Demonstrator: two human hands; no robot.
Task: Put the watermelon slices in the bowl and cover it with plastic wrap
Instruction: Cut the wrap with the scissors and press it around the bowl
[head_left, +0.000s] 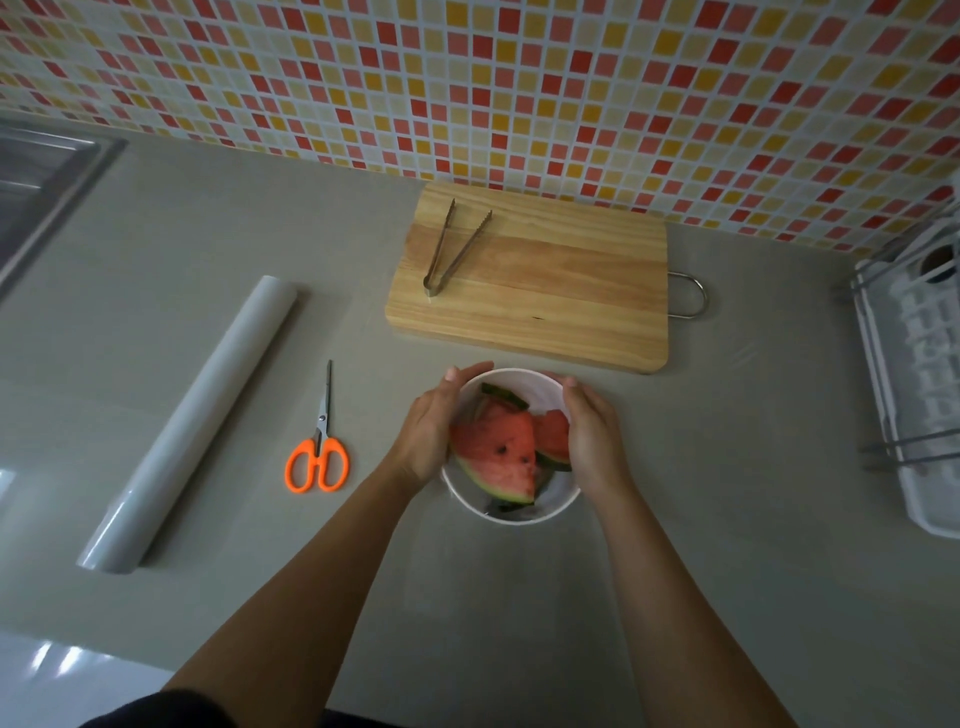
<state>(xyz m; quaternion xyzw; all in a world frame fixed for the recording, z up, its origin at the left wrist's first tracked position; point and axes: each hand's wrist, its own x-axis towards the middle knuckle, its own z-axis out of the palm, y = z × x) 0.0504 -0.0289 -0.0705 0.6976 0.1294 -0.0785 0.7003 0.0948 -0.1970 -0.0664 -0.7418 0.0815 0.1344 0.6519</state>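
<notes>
The watermelon slices (498, 441) are seen lying inside the white bowl (519, 378), rinds toward the wall, and the bowl is set on the grey counter (727, 467) just in front of the person. The bowl is cupped from both sides: the left hand (428, 431) is curled round its left wall and the right hand (592, 436) round its right wall, fingers together and bent along the rim. Whether film is already stretched over the top cannot be told. The roll of plastic wrap (202, 415) is laid well to the left of the bowl, its long axis running diagonally from far right to near left, so it is judged nearer the left hand. Between roll and bowl the orange-handled scissors (318, 447) are placed, blades pointing away; they would be crossed by a reach. Beyond the bowl a wooden cutting board (545, 291) is set, with metal tongs (452, 249) on it. A dish rack (914, 395) is seen at the right edge.
</notes>
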